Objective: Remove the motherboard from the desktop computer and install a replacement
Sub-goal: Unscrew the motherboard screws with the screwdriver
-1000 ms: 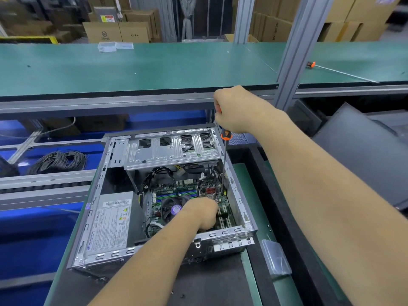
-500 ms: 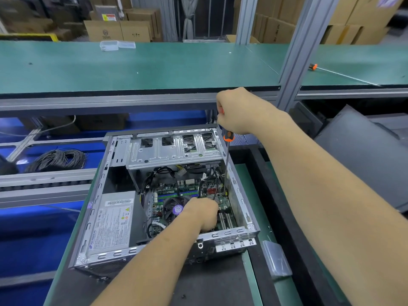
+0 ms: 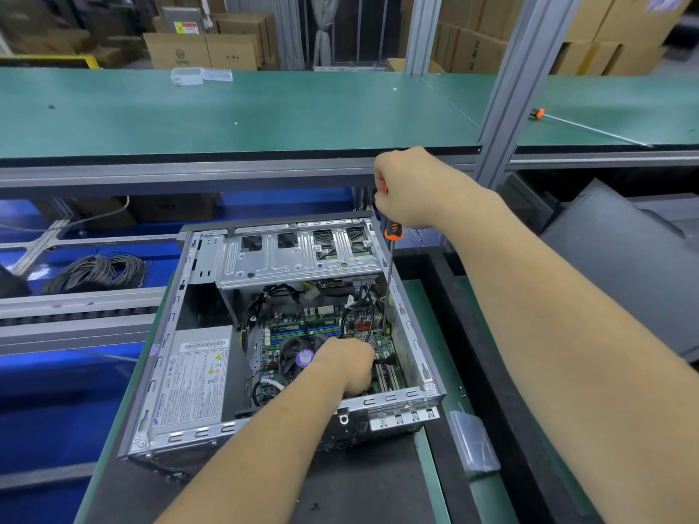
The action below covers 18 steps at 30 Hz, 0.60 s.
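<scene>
1. Right hand (image 3: pixel 410 189): fingers curled round the orange-and-black handle of a long screwdriver (image 3: pixel 386 281), held nearly upright; the shaft runs down past the drive cage (image 3: pixel 302 255) to the motherboard (image 3: pixel 333 329) near the case's right wall.
2. Left hand (image 3: pixel 346 366): down inside the case, resting on the board beside the CPU cooler fan (image 3: pixel 299 357). Its fingers point away from the camera; whether they pinch a cable, press the board or lie loose cannot be told.
3. Desktop computer case (image 3: pixel 181 357): lying on its side, panel off, with the motherboard seated on the floor of the case, cables attached, and the power supply (image 3: pixel 194 383) to its left.
4. Step in hand, as judged: loosening a mounting screw at the board's right edge. Keep the shaft in line with the screw, press down before turning, and steady the board with the left hand so the tip does not slip onto nearby components. Cables crossing the board probably need unplugging before lifting.
5. Surface: a dark mat (image 3: pixel 363 485) on a green bench; a small clear plastic bag (image 3: pixel 472 444) lies just right of the case.
6. Room: a green upper shelf (image 3: pixel 234 111) carries a clear plastic box (image 3: pixel 200 75) and a second screwdriver (image 3: pixel 590 126); coiled cable (image 3: pixel 98 272) lies at left, cardboard boxes (image 3: pixel 212 51) behind.
</scene>
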### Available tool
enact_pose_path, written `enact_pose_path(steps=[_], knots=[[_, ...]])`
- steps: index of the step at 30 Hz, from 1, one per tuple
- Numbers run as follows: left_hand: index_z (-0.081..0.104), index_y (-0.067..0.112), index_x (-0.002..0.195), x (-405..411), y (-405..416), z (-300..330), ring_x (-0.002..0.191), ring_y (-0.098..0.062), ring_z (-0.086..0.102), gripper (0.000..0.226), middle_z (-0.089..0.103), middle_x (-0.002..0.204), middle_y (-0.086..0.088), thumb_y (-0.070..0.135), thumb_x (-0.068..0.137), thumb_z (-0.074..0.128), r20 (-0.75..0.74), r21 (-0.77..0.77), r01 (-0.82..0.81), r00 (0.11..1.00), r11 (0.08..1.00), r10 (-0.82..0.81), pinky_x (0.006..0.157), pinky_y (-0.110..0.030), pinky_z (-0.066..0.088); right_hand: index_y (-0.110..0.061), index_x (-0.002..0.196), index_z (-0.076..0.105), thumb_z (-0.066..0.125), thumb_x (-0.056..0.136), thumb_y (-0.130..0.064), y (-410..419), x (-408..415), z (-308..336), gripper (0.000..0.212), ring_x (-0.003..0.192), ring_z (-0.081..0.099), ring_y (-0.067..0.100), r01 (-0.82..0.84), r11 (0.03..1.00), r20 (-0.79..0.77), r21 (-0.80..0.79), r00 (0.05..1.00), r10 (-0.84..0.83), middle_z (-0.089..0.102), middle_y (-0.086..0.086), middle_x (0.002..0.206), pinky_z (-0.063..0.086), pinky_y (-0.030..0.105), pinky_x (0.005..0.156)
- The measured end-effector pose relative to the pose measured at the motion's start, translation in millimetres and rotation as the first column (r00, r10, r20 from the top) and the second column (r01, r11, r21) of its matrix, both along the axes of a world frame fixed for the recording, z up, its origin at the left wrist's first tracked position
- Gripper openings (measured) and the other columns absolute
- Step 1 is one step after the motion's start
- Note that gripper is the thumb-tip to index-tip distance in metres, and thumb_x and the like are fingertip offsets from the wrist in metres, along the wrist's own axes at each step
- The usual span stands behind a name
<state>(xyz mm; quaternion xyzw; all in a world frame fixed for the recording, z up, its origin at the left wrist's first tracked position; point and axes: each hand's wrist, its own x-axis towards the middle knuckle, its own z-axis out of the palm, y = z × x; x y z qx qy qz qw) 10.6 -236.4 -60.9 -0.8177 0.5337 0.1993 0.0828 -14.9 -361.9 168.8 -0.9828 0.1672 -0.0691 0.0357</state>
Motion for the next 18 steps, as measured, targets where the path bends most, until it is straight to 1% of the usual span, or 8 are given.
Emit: enact_pose_path(steps=[5, 8, 12, 15, 18], knots=[[0.058, 0.009, 0.093, -0.6, -1.0, 0.8, 0.081, -0.03, 0.056, 0.013, 0.058, 0.09, -0.009, 0.009, 0.095, 0.045, -0.01, 0.01, -0.006, 1.0, 1.0, 0.006, 0.072, -0.037, 0.043, -0.009, 0.094, 0.052, 0.049, 0.093, -0.01, 1.5, -0.9, -0.5, 0.004, 0.073, 0.051, 0.027, 0.0, 1.0, -0.006, -0.005, 1.0, 0.0, 0.057, 0.011, 0.088, 0.047, 0.036, 0.065], [0.058, 0.009, 0.095, -0.4, -0.6, 0.9, 0.082, -0.03, 0.056, 0.013, 0.061, 0.094, -0.011, 0.009, 0.095, 0.045, -0.016, 0.017, -0.01, 1.0, 1.0, 0.01, 0.073, -0.038, 0.044, -0.009, 0.094, 0.052, 0.049, 0.093, -0.01, 2.0, -0.9, -0.6, 0.003, 0.072, 0.051, 0.026, 0.0, 1.0, -0.014, -0.007, 1.0, 0.0, 0.058, 0.011, 0.088, 0.046, 0.035, 0.065], [0.061, 0.008, 0.099, -0.5, -0.6, 0.4, 0.087, -0.031, 0.059, 0.016, 0.065, 0.102, -0.013, 0.008, 0.095, 0.045, -0.013, 0.015, -0.016, 1.0, 1.0, 0.016, 0.073, -0.037, 0.044, -0.008, 0.098, 0.053, 0.049, 0.093, -0.011, 1.7, -1.1, 1.7, 0.007, 0.079, 0.055, 0.029, 0.005, 1.0, -0.024, -0.005, 1.0, -0.005, 0.058, 0.011, 0.093, 0.052, 0.04, 0.072], [0.061, 0.007, 0.099, -0.9, -0.9, 0.4, 0.084, -0.03, 0.056, 0.017, 0.065, 0.104, -0.013, 0.008, 0.094, 0.045, -0.013, 0.014, -0.017, 1.0, 1.0, 0.017, 0.073, -0.037, 0.042, -0.008, 0.099, 0.053, 0.048, 0.093, -0.012, 2.2, -1.3, 2.8, 0.009, 0.081, 0.056, 0.03, 0.007, 1.0, -0.014, -0.003, 1.0, -0.007, 0.058, 0.012, 0.095, 0.053, 0.041, 0.075], [0.059, 0.009, 0.097, -1.1, -0.6, 0.8, 0.082, -0.03, 0.054, 0.015, 0.064, 0.102, -0.013, 0.007, 0.094, 0.044, -0.01, 0.013, -0.009, 1.0, 1.0, 0.01, 0.073, -0.037, 0.042, -0.008, 0.099, 0.054, 0.049, 0.093, -0.012, 3.1, -1.9, 2.3, 0.008, 0.08, 0.056, 0.029, 0.012, 1.0, -0.023, 0.002, 1.0, -0.012, 0.058, 0.012, 0.095, 0.053, 0.041, 0.074]])
